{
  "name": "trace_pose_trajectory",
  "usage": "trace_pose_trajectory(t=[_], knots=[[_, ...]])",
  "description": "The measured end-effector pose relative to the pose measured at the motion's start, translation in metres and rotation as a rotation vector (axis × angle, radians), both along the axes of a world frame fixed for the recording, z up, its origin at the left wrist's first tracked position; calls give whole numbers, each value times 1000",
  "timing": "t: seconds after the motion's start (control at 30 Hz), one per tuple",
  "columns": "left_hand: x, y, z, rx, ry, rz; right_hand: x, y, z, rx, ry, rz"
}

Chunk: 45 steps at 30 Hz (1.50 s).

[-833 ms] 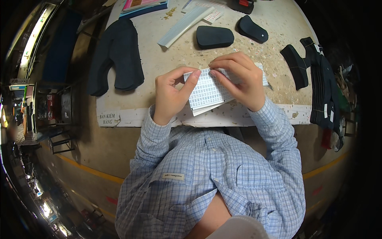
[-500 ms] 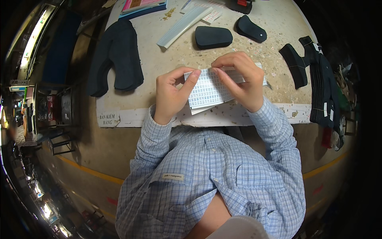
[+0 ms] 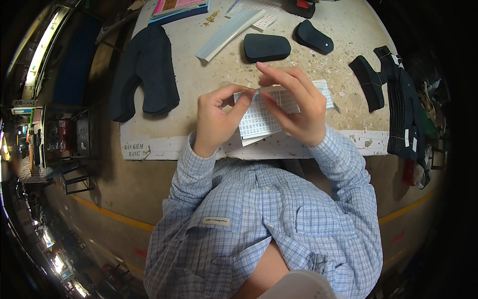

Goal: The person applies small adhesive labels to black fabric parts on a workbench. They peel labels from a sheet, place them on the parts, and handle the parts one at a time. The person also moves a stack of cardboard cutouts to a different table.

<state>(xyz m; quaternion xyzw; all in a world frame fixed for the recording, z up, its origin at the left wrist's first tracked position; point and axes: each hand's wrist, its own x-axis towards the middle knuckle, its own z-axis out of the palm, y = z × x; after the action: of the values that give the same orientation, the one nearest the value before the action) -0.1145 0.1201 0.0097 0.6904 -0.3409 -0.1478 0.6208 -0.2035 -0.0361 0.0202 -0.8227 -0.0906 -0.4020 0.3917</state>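
With left hand (image 3: 218, 115) pinching the sheets (image 3: 256, 121) at their upper left corner and right hand (image 3: 261, 85) loosely spread close by, thumb apart from fingers, held everything over the surface (image 3: 209, 74) near its front edge, before the black pad (image 3: 267, 48).

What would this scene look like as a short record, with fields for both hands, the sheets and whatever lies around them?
Left hand: grip closed near the upper left corner of the printed sheets
Right hand: over the printed sheets, thumb and fingers parted; contact unclear
Sheet layers: at least two, overlapping
Beyond the hands: two dark pads and a long pale strip
Table left: large forked dark piece
Table right: dark banded bundle
Clothing: blue checked shirt
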Motion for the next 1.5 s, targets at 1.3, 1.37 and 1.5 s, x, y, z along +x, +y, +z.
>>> trace_pose_trajectory(t=[1.3,1.37,1.5], knots=[[95,-50,-3,243,-677,-133,54,-123,-28,-161,461,-222],[106,-80,-9,201,-697,-240,61,-123,-34,-294,361,-222],[115,-115,-30,274,-832,-312,68,-114,-45,-435,324,-322]])
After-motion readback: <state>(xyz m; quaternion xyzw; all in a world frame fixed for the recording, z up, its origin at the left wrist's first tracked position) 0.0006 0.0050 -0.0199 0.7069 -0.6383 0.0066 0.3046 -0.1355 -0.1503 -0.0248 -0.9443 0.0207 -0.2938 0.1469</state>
